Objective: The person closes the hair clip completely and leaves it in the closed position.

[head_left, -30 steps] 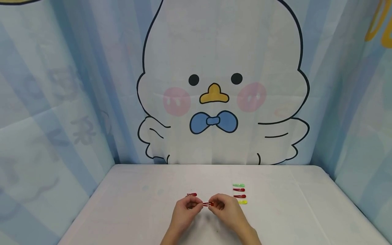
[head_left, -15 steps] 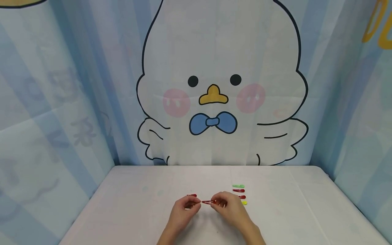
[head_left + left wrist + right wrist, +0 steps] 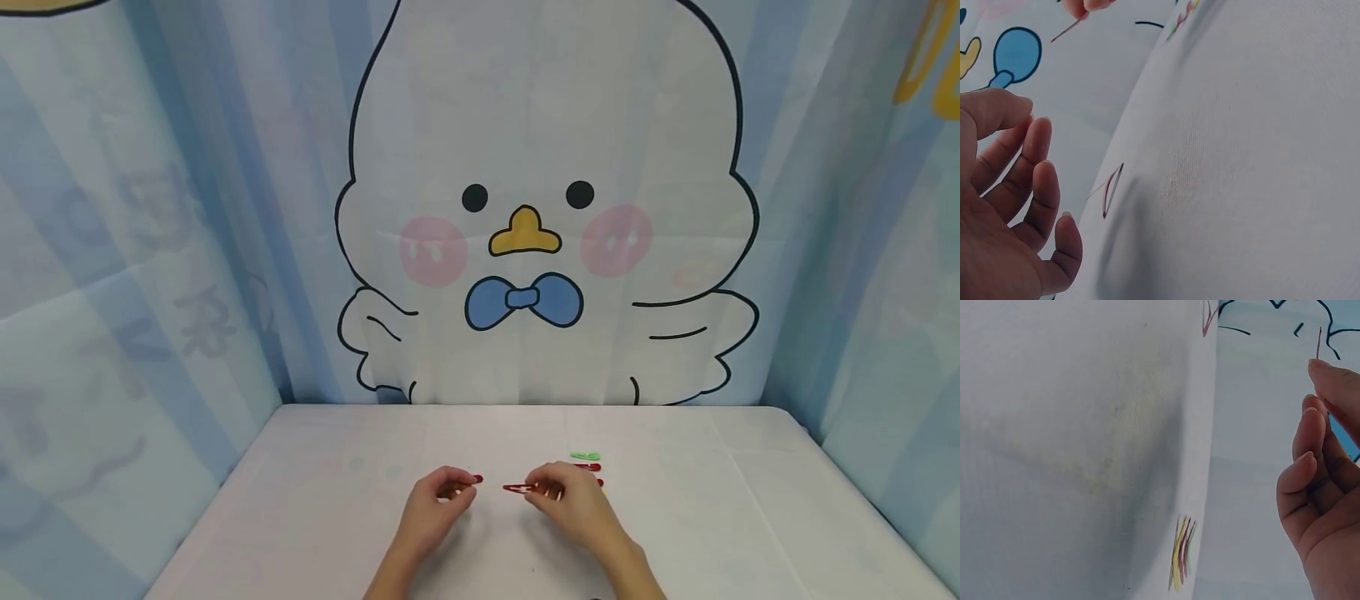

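Observation:
My right hand (image 3: 573,500) pinches a red snap hair clip (image 3: 516,488) between thumb and fingertips above the table, its narrow end pointing left. In the right wrist view that clip (image 3: 1319,342) shows as a thin line above the thumb. My left hand (image 3: 435,508) hovers to the left, fingers loosely curved and nothing visible between them. Another red hair clip (image 3: 478,479) lies just behind its fingertips, partly hidden in the head view. The left wrist view shows this clip (image 3: 1110,190) on the table, apart from the hand.
Right of centre lies a row of hair clips: a green one (image 3: 585,456), a red one (image 3: 591,467), another red one mostly behind my right hand, and a yellow one (image 3: 1179,559). White cloth covers the table (image 3: 337,500). A printed curtain (image 3: 525,358) stands behind it.
My hands have drawn apart. The left let go of the red hair clip and moved left toward the clip on the table; the right moved up and right, carrying the red clip.

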`<state>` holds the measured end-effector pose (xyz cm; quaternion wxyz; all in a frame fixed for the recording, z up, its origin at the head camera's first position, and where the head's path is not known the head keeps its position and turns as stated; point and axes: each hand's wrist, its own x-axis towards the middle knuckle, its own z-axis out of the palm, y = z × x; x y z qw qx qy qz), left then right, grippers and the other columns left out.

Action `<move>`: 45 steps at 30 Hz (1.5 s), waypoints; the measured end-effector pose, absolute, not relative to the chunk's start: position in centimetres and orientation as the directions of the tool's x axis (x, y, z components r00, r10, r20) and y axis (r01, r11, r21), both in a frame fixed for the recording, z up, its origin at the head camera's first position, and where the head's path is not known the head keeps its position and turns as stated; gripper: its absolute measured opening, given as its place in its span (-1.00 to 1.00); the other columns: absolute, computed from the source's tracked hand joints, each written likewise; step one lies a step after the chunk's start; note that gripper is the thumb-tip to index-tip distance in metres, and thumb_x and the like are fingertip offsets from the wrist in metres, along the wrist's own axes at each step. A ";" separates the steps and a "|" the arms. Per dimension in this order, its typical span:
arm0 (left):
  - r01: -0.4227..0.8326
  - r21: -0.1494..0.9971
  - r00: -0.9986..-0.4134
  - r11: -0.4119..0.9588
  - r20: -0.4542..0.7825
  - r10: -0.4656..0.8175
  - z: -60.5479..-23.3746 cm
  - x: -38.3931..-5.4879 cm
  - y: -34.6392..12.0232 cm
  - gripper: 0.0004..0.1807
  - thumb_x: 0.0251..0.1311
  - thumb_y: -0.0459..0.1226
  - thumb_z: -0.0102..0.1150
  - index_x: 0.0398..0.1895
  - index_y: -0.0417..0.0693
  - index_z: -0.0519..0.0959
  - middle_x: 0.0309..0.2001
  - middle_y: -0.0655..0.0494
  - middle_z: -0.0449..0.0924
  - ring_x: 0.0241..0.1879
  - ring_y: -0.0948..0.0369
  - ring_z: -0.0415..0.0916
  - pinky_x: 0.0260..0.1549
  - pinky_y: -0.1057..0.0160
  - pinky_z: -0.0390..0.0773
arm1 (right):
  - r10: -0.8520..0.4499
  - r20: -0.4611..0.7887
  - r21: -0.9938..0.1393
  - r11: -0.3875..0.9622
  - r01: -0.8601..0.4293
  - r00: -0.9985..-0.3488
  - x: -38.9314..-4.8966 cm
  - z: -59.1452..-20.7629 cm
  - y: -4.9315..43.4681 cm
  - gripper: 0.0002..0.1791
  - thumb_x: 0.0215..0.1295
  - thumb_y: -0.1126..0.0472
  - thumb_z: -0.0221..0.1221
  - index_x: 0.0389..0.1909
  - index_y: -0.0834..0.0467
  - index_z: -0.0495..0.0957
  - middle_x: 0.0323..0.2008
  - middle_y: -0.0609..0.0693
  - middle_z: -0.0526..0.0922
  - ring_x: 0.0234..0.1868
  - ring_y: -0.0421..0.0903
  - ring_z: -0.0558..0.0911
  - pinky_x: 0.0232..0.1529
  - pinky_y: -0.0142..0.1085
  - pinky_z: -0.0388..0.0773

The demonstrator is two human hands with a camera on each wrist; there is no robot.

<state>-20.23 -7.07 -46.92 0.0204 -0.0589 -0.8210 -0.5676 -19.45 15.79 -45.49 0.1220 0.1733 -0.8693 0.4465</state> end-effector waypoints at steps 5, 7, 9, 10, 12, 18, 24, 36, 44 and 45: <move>0.120 0.922 -0.992 0.368 0.104 0.064 -47.3 -20.7 -7.8 -0.84 0.25 -0.34 0.33 -0.13 -0.16 0.65 -0.25 0.13 0.62 -0.22 0.14 0.49 -0.23 0.21 0.53 | -0.193 0.341 -0.732 0.559 -0.389 -0.920 -19.6 -45.4 16.3 -0.82 0.09 0.32 0.47 -0.35 0.02 0.69 -0.49 -0.26 0.55 -0.48 -0.29 0.46 -0.44 -0.37 0.44; 0.117 0.923 -0.993 0.367 0.101 0.064 -47.5 -20.9 -8.2 -0.84 0.24 -0.35 0.33 -0.13 -0.16 0.65 -0.25 0.13 0.61 -0.23 0.14 0.49 -0.25 0.21 0.52 | -0.196 0.338 -0.729 0.564 -0.388 -0.920 -19.7 -45.5 16.6 -0.82 0.10 0.32 0.47 -0.35 0.02 0.69 -0.49 -0.26 0.56 -0.47 -0.30 0.47 -0.44 -0.38 0.44; 0.116 0.923 -0.993 0.366 0.099 0.064 -47.7 -21.1 -8.4 -0.85 0.23 -0.36 0.33 -0.14 -0.15 0.65 -0.26 0.12 0.61 -0.25 0.14 0.48 -0.27 0.23 0.51 | -0.201 0.338 -0.728 0.564 -0.391 -0.919 -19.8 -45.5 16.9 -0.83 0.10 0.31 0.47 -0.36 0.02 0.69 -0.49 -0.26 0.56 -0.47 -0.29 0.47 -0.44 -0.37 0.44; 0.116 0.923 -0.993 0.367 0.100 0.063 -47.8 -21.1 -8.6 -0.85 0.23 -0.37 0.33 -0.15 -0.15 0.65 -0.27 0.12 0.61 -0.25 0.14 0.48 -0.29 0.24 0.51 | -0.203 0.339 -0.723 0.569 -0.392 -0.919 -19.9 -45.6 17.0 -0.83 0.11 0.31 0.47 -0.36 0.02 0.69 -0.49 -0.26 0.56 -0.48 -0.29 0.47 -0.44 -0.37 0.44; 0.125 0.921 -0.992 0.370 0.109 0.065 -47.9 -21.2 -8.9 -0.85 0.22 -0.38 0.33 -0.15 -0.16 0.65 -0.27 0.11 0.62 -0.26 0.14 0.49 -0.30 0.26 0.51 | -0.205 0.334 -0.718 0.577 -0.389 -0.920 -20.0 -45.6 17.3 -0.83 0.11 0.32 0.46 -0.37 0.01 0.70 -0.50 -0.27 0.56 -0.48 -0.29 0.47 -0.44 -0.37 0.44; 0.130 0.907 -0.991 0.401 0.116 0.059 -48.0 -21.6 -9.4 -0.83 0.19 -0.41 0.32 -0.15 -0.19 0.64 -0.29 0.11 0.61 -0.28 0.16 0.47 -0.31 0.27 0.49 | -0.202 0.302 -0.711 0.603 -0.361 -0.932 -20.2 -45.6 18.3 -0.85 0.13 0.30 0.45 -0.38 0.00 0.70 -0.51 -0.27 0.55 -0.49 -0.30 0.47 -0.46 -0.37 0.44; 0.131 0.884 -0.991 0.449 0.126 0.042 -48.0 -22.2 -9.7 -0.84 0.15 -0.44 0.30 -0.20 -0.19 0.64 -0.33 0.12 0.60 -0.32 0.18 0.47 -0.30 0.25 0.49 | -0.193 0.266 -0.721 0.611 -0.327 -0.945 -20.2 -45.4 19.3 -0.87 0.14 0.29 0.45 -0.36 0.03 0.69 -0.49 -0.23 0.56 -0.47 -0.27 0.47 -0.47 -0.37 0.43; 0.077 0.849 -0.996 0.523 0.045 0.074 -47.6 -23.3 -10.1 -0.84 0.18 -0.43 0.33 -0.18 -0.16 0.62 -0.34 0.11 0.55 -0.33 0.16 0.43 -0.33 0.21 0.51 | -0.170 0.234 -0.724 0.626 -0.288 -0.957 -20.4 -45.6 21.4 -0.86 0.12 0.30 0.45 -0.34 0.06 0.70 -0.45 -0.21 0.57 -0.43 -0.25 0.50 -0.42 -0.36 0.46; 0.079 0.820 -0.993 0.567 0.012 0.121 -47.9 -24.3 -10.2 -0.84 0.16 -0.41 0.35 -0.20 -0.13 0.62 -0.34 0.13 0.55 -0.35 0.16 0.41 -0.35 0.20 0.46 | -0.159 0.247 -0.711 0.640 -0.290 -0.956 -20.3 -45.6 22.7 -0.83 0.07 0.29 0.49 -0.34 0.08 0.70 -0.44 -0.20 0.60 -0.41 -0.26 0.52 -0.36 -0.36 0.48; 0.085 0.816 -0.992 0.572 0.014 0.127 -48.0 -24.5 -10.2 -0.84 0.14 -0.41 0.35 -0.22 -0.14 0.63 -0.34 0.13 0.56 -0.36 0.16 0.41 -0.35 0.19 0.45 | -0.161 0.246 -0.709 0.643 -0.291 -0.956 -20.3 -45.6 22.9 -0.82 0.06 0.27 0.49 -0.33 0.08 0.70 -0.43 -0.20 0.60 -0.41 -0.26 0.52 -0.36 -0.36 0.48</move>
